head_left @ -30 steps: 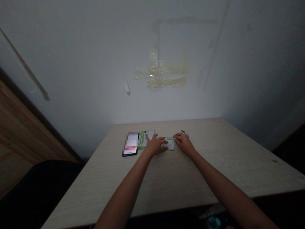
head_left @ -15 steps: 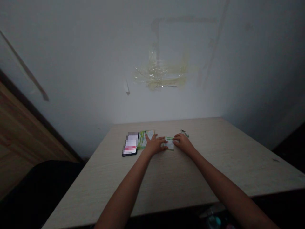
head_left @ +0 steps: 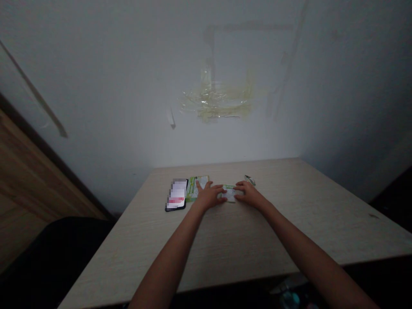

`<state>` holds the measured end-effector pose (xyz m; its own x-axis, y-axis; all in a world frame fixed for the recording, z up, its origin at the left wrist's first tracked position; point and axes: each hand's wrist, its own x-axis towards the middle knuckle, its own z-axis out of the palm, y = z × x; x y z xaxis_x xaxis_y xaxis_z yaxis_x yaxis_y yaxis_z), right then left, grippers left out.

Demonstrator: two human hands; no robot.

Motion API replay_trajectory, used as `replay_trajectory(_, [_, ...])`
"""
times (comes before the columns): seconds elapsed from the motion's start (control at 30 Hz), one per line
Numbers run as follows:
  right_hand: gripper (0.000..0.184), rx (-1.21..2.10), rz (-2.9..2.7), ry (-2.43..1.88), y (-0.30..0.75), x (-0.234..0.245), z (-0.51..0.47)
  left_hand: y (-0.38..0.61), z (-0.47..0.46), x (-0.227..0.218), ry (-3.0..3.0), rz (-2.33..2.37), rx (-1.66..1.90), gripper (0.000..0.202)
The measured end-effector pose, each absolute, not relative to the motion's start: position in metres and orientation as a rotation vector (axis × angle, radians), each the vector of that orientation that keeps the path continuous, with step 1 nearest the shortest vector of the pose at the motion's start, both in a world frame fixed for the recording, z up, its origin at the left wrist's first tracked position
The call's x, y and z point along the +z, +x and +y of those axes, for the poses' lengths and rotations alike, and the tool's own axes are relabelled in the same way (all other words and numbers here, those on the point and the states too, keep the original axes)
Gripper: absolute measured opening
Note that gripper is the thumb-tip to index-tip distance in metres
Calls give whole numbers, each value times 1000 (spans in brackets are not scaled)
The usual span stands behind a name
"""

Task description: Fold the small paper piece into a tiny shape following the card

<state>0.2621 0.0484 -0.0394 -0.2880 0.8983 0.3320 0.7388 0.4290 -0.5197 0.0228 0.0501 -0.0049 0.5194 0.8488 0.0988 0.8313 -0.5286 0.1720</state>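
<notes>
A small flat card or leaflet, white with a green top strip (head_left: 229,194), lies on the table between my hands. My left hand (head_left: 208,196) rests over its left side, fingers spread, with fingertips on that edge. The fingers of my right hand (head_left: 250,194) are stretched out and touch or nearly touch its right edge. Left of my left hand lies a larger green and white printed packet or booklet (head_left: 193,189), partly covered by the thumb. Just behind my right hand is a small crumpled wrapper-like piece (head_left: 250,180).
A phone (head_left: 176,195) with a lit, blurred screen lies beside the green booklet. The pale wooden table (head_left: 225,244) meets a wall (head_left: 128,86) with old clear tape (head_left: 222,103). A dark chair-like shape (head_left: 71,240) stands at the left.
My right hand has shifted very slightly right, its fingers a little more apart at the card's edge. My left hand and the other things look the same.
</notes>
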Motion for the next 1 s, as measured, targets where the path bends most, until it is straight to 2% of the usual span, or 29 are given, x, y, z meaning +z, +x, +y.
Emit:
replay_trajectory(0.43, [61,412,-2183,-1363,266,-41,44,24,48,-4,2657,1504,241,42])
replay_trajectory(0.6, [65,407,-2176,-1354,267,-43,43,29,44,-8,2659,1526,323,38])
replay_trajectory(0.83, [57,417,-2148,-1292,269,-45,44,41,36,-15,2666,1579,500,40])
replay_trajectory(1.0, [20,430,-2072,-1229,270,-41,43,44,35,-16,2627,1617,483,45])
